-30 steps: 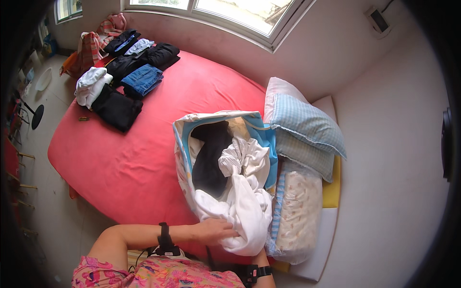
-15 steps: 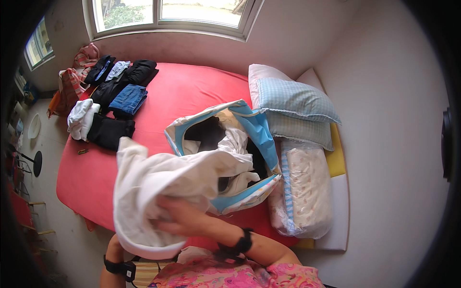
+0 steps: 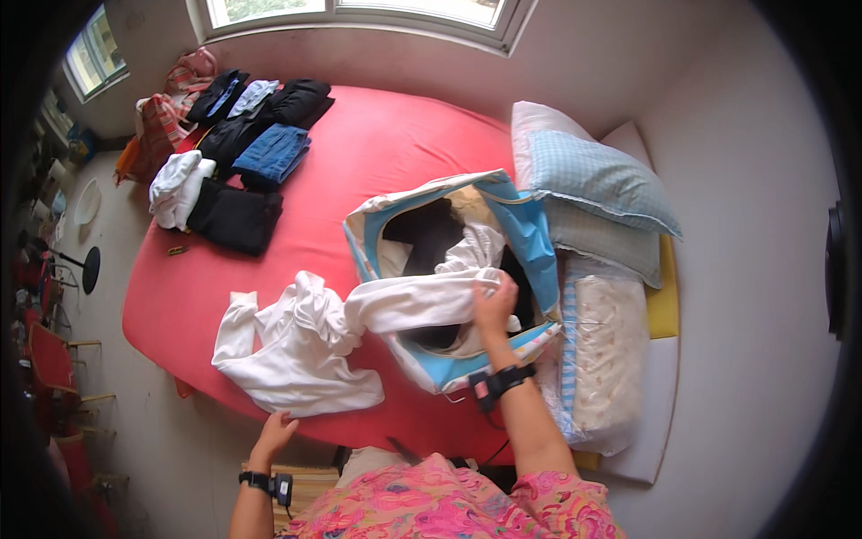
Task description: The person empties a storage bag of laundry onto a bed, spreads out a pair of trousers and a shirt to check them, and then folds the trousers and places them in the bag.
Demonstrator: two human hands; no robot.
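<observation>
A white long-sleeved top (image 3: 305, 355) lies crumpled on the near part of the red bed. One of its sleeves stretches to the right, over the edge of an open blue-and-white storage bag (image 3: 534, 238). My right hand (image 3: 496, 305) is closed on the cuff end of that sleeve, above the bag's opening. At the top's lower hem is my left hand (image 3: 277, 433), its fingers extended and their tips by the cloth's edge. Inside the bag are dark clothes (image 3: 426, 229) and a bunched white cloth (image 3: 471, 250).
Folded dark clothes (image 3: 235, 216), jeans (image 3: 272, 154) and white clothes (image 3: 180, 187) sit at the bed's far left. Pillows (image 3: 602, 175) and a plastic-wrapped bedding bundle (image 3: 611, 359) line the right side. Beyond the bed's left edge stand a red chair (image 3: 52, 359) and a round black-topped stand (image 3: 91, 269).
The white top has gone from being held up, bunched around my hands, to lying on the bed. My right hand has moved right with a sleeve; my left hand now shows at the hem.
</observation>
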